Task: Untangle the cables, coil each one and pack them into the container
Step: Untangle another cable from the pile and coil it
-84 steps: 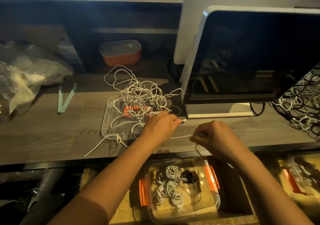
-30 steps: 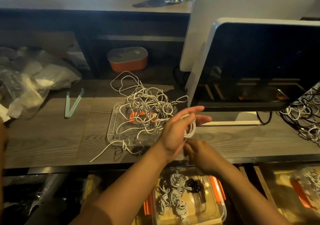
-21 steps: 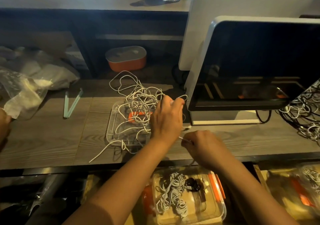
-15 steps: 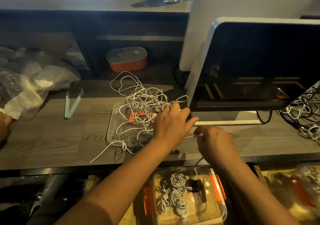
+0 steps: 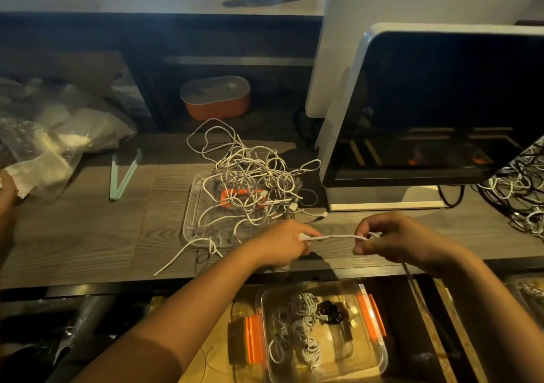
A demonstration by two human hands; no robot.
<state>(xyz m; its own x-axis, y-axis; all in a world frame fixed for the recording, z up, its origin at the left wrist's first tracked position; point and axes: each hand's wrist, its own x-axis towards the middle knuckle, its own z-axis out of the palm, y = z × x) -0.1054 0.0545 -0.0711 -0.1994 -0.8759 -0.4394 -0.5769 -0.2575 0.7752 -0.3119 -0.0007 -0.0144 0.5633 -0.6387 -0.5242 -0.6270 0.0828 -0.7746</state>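
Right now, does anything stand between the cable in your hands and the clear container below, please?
Nothing visible does: the white cable, pinched between left hand and right hand, is above the desk's front edge; the clear container sits open below.

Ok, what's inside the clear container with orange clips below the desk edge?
Several coiled white cables and one small black bundle lie in the clear plastic container. Whatever sits beneath the coils is covered.
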